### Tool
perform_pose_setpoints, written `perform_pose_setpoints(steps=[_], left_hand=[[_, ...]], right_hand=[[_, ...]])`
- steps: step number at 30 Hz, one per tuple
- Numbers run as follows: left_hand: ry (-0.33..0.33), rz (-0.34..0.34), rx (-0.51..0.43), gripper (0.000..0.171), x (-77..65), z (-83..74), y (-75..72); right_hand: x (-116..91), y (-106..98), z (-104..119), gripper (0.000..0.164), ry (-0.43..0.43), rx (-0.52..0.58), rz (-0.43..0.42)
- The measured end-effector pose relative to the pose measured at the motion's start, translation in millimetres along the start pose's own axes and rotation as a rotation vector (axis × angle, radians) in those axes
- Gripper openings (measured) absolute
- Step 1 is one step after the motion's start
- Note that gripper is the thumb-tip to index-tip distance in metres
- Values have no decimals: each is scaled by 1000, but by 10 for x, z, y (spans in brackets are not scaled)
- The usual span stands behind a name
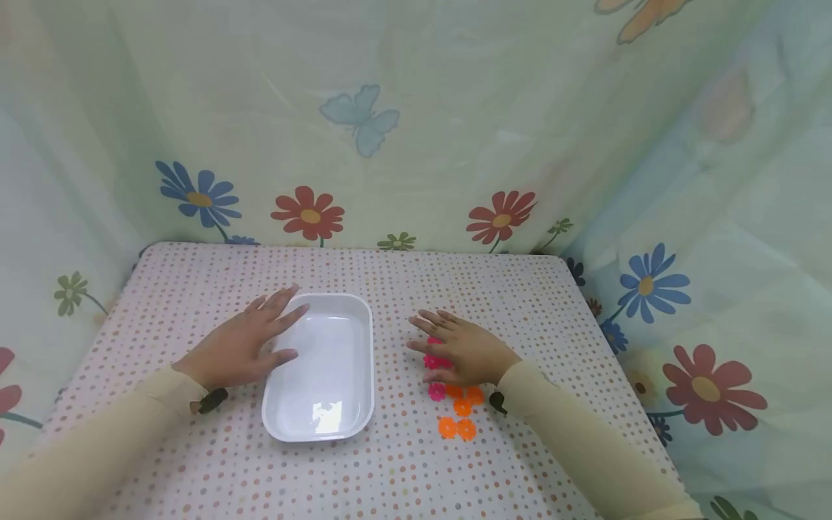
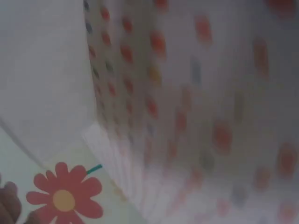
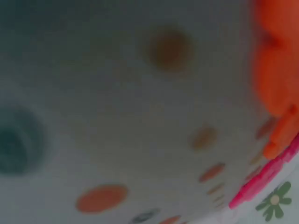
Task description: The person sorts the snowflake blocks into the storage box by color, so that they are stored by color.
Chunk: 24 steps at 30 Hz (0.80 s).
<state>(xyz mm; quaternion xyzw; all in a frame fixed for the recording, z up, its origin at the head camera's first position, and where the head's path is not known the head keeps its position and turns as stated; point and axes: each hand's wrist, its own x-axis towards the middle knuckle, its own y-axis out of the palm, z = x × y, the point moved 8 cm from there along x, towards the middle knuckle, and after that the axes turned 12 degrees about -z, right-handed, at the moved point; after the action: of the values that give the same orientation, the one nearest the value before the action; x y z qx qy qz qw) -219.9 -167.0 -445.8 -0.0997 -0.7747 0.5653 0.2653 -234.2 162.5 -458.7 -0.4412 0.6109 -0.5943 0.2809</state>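
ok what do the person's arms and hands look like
The left sleeve and right sleeve are long and cream, reaching the wrists. A small dark item, too unclear to name, shows at each wrist. Left hand and right hand are gloveless.

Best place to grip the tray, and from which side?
Probably by the rim, midway along both long sides of the tray, one hand from each: it sits flat, open side up, left hand over its left edge, right hand off its right.
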Motion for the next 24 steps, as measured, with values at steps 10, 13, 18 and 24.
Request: perform_pose_setpoints(steps=[10,13,18,24], left_hand=[[-378,-15,-305,92,-426,9,367],[-475,-33,-483,90,-497,16,461],[-593,-44,-739,81,-564,2,599],[-580,-104,-809,76,-593,-12,671]], right_hand=[[-176,141,-107,53,242,134,118],[-205,205,-138,51,323,185,191],[-205,254,-173,51,395,190,241],[-154,277,-175,45,450,225,225]])
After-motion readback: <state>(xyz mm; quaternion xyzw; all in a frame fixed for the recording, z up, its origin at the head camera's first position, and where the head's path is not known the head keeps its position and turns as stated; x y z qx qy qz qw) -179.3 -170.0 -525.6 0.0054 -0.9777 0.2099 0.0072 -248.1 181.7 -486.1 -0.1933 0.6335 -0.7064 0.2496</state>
